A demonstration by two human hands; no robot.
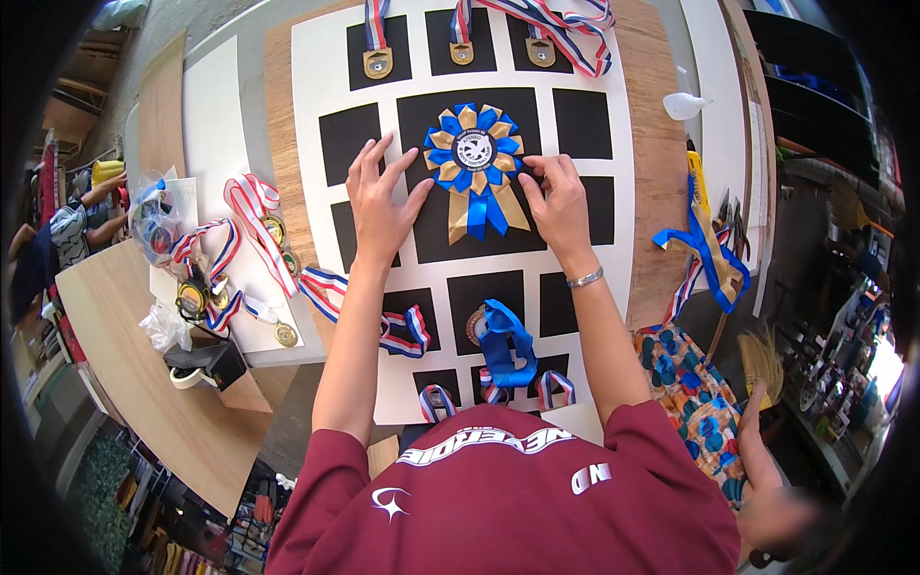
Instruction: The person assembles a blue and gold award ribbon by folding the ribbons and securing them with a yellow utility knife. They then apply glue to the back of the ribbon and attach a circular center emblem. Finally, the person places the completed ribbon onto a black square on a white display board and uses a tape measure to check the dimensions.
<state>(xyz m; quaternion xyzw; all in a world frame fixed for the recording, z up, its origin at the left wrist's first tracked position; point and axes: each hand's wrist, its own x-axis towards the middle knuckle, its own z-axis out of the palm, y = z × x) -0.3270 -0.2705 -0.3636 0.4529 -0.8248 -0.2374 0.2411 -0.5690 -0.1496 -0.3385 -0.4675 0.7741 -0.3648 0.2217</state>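
A blue and gold ribbon rosette [473, 158] with a round white and black centre lies on the large middle black panel [422, 244] of a white board [613, 278]. My left hand [380, 196] is at its left, fingers spread over the board and the panel's edge, fingertips just short of the petals. At the right rim, my right hand [559, 199] has thumb and forefinger apart, close to or touching the petals. Neither hand holds anything. Gold medals [379, 63] on striped ribbons lie on the top panels. Below the rosette, a medal with a blue ribbon [508, 350] covers part of two panels.
Left of the board lie several medals with striped ribbons [254, 225], a clear plastic bag [155, 225] and a black box [216, 359]. On the right are a blue and gold ribbon [714, 254], a yellow-handled tool [697, 182] and a white plastic piece [683, 105]. Another person sits lower right.
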